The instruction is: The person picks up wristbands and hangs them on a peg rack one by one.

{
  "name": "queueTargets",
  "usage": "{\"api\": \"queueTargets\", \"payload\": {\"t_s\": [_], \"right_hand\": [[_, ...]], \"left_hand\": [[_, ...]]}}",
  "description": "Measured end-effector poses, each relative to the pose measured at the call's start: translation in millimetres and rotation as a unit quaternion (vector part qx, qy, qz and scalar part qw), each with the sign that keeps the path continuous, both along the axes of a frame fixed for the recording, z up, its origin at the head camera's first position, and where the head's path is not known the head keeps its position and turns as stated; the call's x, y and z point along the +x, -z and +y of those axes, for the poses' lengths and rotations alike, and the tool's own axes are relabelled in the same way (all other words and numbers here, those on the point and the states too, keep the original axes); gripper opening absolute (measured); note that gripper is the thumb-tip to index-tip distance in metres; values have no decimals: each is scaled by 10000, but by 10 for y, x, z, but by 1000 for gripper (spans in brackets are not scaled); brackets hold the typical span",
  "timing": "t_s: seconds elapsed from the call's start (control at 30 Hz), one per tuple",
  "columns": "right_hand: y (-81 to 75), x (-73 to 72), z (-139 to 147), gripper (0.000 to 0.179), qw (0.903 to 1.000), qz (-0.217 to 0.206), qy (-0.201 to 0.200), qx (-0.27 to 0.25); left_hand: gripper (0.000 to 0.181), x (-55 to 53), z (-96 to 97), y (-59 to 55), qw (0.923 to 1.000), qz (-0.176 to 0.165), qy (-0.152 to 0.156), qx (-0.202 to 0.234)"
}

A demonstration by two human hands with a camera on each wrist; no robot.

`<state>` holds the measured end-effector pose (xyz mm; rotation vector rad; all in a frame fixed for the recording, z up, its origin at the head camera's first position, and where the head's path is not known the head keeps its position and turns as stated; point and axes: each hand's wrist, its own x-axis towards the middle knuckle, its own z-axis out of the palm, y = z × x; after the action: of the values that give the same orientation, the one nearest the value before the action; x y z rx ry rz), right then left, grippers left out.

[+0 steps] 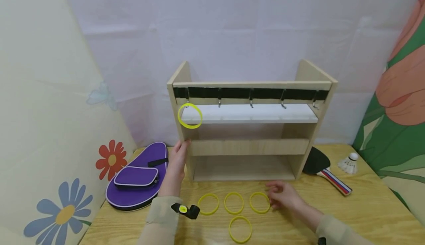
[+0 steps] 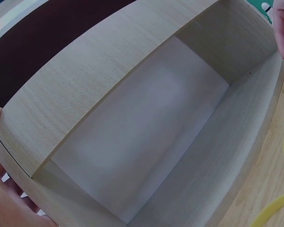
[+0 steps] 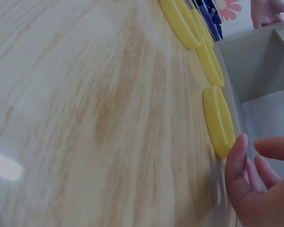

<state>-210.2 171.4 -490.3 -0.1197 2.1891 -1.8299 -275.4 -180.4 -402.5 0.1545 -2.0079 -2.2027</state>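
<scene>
My left hand (image 1: 177, 160) grips the left side panel of a light wooden shelf (image 1: 249, 147), thumb at the front edge and fingers round the outside in the left wrist view. My right hand (image 1: 283, 195) is beside the rightmost yellow ring (image 1: 260, 212) on the table, fingers loosely bent. In the right wrist view the thumb tip is right at that ring's end (image 3: 221, 142), with a gap between thumb and index finger. Two more yellow rings lie in a row to its left, and another yellow ring (image 1: 240, 241) lies nearer me. A yellow ring (image 1: 190, 127) hangs from the shelf's leftmost hook.
Several metal hooks (image 1: 251, 103) line a black strip (image 1: 235, 93) along the shelf's top. Left of the shelf lies a purple paddle case (image 1: 116, 197). To its right are a black table tennis paddle (image 1: 317, 162) and a shuttlecock (image 1: 348, 164). A pale cloth hangs behind.
</scene>
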Motion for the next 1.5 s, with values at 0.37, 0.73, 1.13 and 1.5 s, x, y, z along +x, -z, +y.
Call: {"api": "queueTargets", "payload": {"t_s": [0.37, 0.73, 1.13, 1.5], "right_hand": [[64, 7, 6, 41, 9994, -47, -111, 326], [61, 32, -19, 35, 9988, -68, -33, 494], [82, 19, -4, 34, 9986, -272, -34, 455], [86, -8, 16, 36, 9989, -402, 31, 238]], "left_hand": [[50, 22, -2, -3, 10000, 21, 6, -5], [49, 9, 5, -12, 9999, 52, -88, -48], [49, 6, 4, 11, 10000, 41, -41, -14], [51, 16, 5, -13, 10000, 45, -16, -16]]}}
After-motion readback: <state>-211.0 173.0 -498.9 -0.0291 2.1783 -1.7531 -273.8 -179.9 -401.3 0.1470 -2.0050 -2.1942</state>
